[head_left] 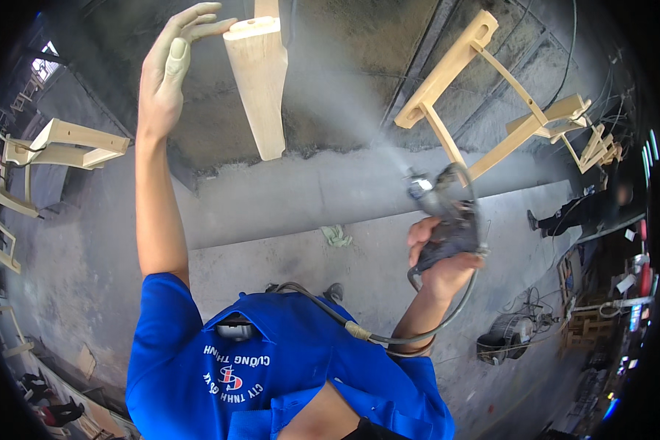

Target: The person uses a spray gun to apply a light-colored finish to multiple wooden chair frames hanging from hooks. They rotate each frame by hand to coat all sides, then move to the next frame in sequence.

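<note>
My right hand [447,264] is wrapped round a dark spray gun [447,220], blurred by motion. A pale mist fans from its nozzle up and to the left, toward a light wooden frame part [258,84] with a broad tapered leg. Raised at the upper left, my left hand [170,73] has its fingers stretched out and dusted with pale coating. One fingertip is at the corner of the part's upper end; whether it presses there I cannot tell. A grey hose [389,339] loops from the gun past my right forearm.
At the upper right hangs a jointed wooden frame [455,70], with more frames beyond it. Another wooden frame [77,139] is at the left. A green rag [336,235] lies on the floor. At the right are a person [583,209] and a dark round container [504,337] beside tangled hoses.
</note>
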